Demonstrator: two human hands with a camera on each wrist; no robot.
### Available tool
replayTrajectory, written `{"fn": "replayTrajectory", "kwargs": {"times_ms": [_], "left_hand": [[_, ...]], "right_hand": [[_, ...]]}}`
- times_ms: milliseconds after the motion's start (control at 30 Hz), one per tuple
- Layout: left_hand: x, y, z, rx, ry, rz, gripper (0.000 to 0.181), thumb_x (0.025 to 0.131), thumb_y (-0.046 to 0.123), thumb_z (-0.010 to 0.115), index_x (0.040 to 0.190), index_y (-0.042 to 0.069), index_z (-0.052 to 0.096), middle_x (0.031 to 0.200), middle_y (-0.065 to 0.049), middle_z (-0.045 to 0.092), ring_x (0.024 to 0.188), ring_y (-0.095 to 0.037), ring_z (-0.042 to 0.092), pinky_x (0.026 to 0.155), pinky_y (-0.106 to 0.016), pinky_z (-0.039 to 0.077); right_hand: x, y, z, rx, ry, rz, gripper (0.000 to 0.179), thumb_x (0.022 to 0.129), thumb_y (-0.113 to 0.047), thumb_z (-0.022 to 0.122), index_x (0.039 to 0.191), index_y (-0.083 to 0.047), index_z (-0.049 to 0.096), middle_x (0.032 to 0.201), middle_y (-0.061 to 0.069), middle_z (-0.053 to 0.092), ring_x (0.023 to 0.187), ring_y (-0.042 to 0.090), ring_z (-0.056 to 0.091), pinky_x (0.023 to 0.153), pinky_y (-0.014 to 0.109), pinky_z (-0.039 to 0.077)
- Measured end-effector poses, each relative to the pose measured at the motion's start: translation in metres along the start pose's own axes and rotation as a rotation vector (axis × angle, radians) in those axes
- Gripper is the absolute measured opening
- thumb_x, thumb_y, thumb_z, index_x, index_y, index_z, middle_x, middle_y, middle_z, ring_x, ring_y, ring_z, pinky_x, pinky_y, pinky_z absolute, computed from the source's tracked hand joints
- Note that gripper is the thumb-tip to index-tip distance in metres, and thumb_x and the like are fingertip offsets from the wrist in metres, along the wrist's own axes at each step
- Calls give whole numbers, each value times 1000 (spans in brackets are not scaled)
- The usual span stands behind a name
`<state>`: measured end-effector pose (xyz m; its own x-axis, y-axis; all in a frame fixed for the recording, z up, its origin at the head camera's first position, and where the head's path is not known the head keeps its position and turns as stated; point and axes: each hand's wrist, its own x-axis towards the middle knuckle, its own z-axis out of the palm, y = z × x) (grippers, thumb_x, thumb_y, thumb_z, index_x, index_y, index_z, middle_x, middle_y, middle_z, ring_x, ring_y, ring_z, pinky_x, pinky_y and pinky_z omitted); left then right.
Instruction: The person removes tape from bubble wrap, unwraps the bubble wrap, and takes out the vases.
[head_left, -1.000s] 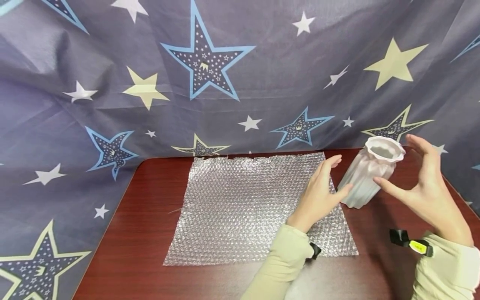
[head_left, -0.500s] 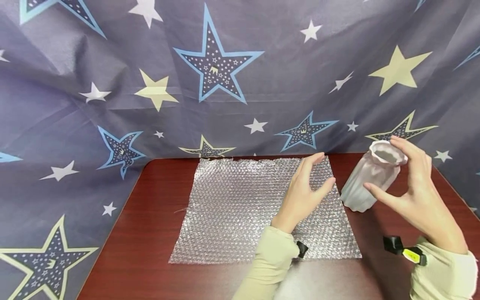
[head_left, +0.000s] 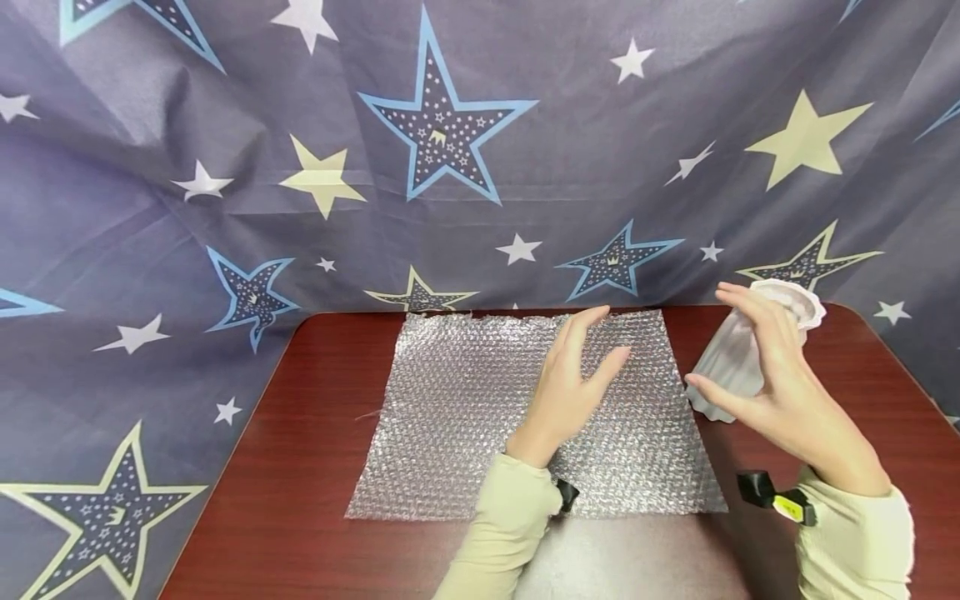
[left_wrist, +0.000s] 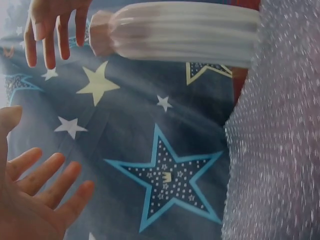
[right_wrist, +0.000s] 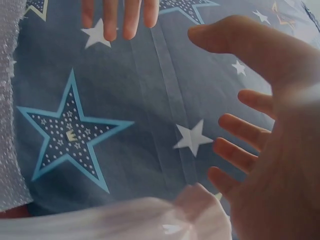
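A white fluted vase with a wavy rim stands upright on the right side of the table; the left wrist view shows the vase along its full side. My right hand is spread with thumb and fingers apart, in front of the vase and overlapping it in the head view. Nothing lies between its fingers. Over the bubble wrap hangs my left hand, fingers extended and thumb apart, holding nothing. The right wrist view shows the vase below the right hand's fingers.
The bubble wrap lies flat across the middle of the dark red table. A grey-blue curtain with stars hangs right behind the table and along its sides.
Both hands have moved left, the right one from beside the vase to in front of it, the left one further over the bubble wrap. The vase stays where it stands.
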<state>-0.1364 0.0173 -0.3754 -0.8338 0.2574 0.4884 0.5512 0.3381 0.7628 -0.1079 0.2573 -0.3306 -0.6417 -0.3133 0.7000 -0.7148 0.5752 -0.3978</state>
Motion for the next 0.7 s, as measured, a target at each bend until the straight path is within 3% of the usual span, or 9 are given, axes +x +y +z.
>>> {"fn": "replayTrajectory", "kwargs": {"times_ms": [133, 333, 533, 700], "left_hand": [[-5, -3, -9, 46, 1, -9, 53, 101, 50, 49, 148, 28, 40, 146, 10, 46, 137, -5, 41, 114, -34, 37], [-13, -8, -18, 88, -7, -40, 54, 101, 50, 50, 149, 29, 39, 149, 11, 44, 139, -5, 38, 116, -35, 33], [-20, -12, -26, 157, -40, -49, 56, 101, 49, 49, 151, 27, 38, 152, 10, 41, 142, -8, 36, 116, -41, 32], [-26, -17, -34, 249, -74, -55, 57, 101, 49, 49, 154, 31, 34, 156, 9, 37, 144, -10, 34, 116, -46, 32]], "right_hand": [[0, 0, 7, 24, -51, 18, 93, 85, -62, 65, 145, 3, 39, 146, 21, 41, 139, 15, 30, 115, 21, 17], [1, -1, 14, 30, -111, 18, 90, 78, -36, 83, 149, -4, 38, 150, 17, 39, 137, 22, 31, 112, 19, 16], [1, -4, 24, 35, -159, -16, 86, 85, -40, 77, 150, -3, 35, 151, 18, 37, 137, 28, 31, 114, 19, 17], [0, -12, 33, 30, -247, 58, 96, 78, -20, 85, 155, -11, 28, 157, 11, 30, 139, 28, 27, 112, 16, 16]]}}
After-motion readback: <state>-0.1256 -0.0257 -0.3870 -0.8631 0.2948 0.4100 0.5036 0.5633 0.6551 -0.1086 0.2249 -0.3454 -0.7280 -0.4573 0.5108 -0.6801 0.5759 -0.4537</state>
